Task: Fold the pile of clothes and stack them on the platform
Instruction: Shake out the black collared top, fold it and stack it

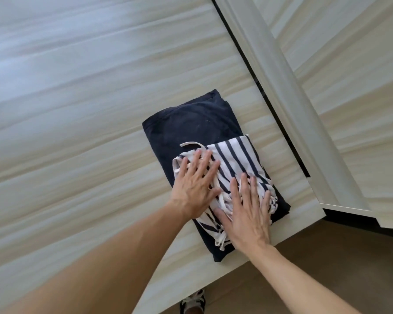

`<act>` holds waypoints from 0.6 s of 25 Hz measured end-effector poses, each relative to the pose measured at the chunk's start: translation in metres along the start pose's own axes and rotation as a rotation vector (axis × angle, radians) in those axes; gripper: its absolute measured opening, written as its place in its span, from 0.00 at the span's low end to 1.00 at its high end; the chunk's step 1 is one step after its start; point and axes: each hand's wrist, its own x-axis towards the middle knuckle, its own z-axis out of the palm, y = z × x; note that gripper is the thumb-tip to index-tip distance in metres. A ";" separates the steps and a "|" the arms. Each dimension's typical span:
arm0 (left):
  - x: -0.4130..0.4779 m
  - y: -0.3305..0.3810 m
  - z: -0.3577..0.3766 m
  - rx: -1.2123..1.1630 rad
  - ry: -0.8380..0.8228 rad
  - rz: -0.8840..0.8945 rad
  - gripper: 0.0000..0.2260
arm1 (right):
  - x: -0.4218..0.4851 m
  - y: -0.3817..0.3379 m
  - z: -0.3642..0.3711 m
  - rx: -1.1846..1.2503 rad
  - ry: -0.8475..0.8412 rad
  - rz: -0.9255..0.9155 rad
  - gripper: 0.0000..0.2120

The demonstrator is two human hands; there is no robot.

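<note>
Both hands flat, nothing gripped. Left hand (195, 186) palm down on the striped top (236, 155), fingers straight and spread wide, fingertips at the top's far left edge, thumb pointing toward the right hand. Right hand (247, 214) also palm down on the striped top, fingers straight and a bit apart, covering its near right part; thumb lies over bunched white straps (222, 200) between the two hands. No curl, no pinch on either hand, just pressing on cloth. Striped top is folded, white with navy stripes, and lies on the near half of the navy garment (191, 123), slightly skewed, its right edge about flush with the navy one's right edge. One white strap loop (191, 145) pokes out onto the bare navy cloth just beyond the left fingertips. Navy garment is folded into a rectangle, far half uncovered, lying flat on the pale wood-grain platform (77, 109). Right of the navy garment: the platform edge, then a white rail (281, 87). Near side of the navy garment: the platform corner, brown floor (327, 257) beyond it, and a shoe (194, 300) at the frame bottom.
</note>
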 end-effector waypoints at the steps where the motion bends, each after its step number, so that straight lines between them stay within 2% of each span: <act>1: 0.001 -0.003 -0.004 0.004 -0.017 0.013 0.33 | 0.003 0.002 0.000 -0.018 -0.026 0.009 0.41; 3: -0.013 -0.010 -0.018 -0.078 0.024 0.024 0.32 | 0.002 -0.002 -0.011 -0.033 -0.040 0.024 0.42; 5: -0.042 -0.030 -0.031 -0.214 0.112 -0.010 0.32 | -0.002 -0.022 -0.031 -0.012 0.024 0.003 0.42; 7: -0.080 -0.064 -0.041 -0.290 0.174 -0.063 0.32 | -0.007 -0.062 -0.053 0.036 0.069 -0.110 0.40; 10: -0.151 -0.149 -0.051 -0.266 0.214 -0.243 0.32 | -0.002 -0.160 -0.074 0.069 0.090 -0.326 0.39; 15: -0.302 -0.304 -0.057 -0.199 0.320 -0.538 0.34 | -0.001 -0.371 -0.089 0.134 0.064 -0.524 0.40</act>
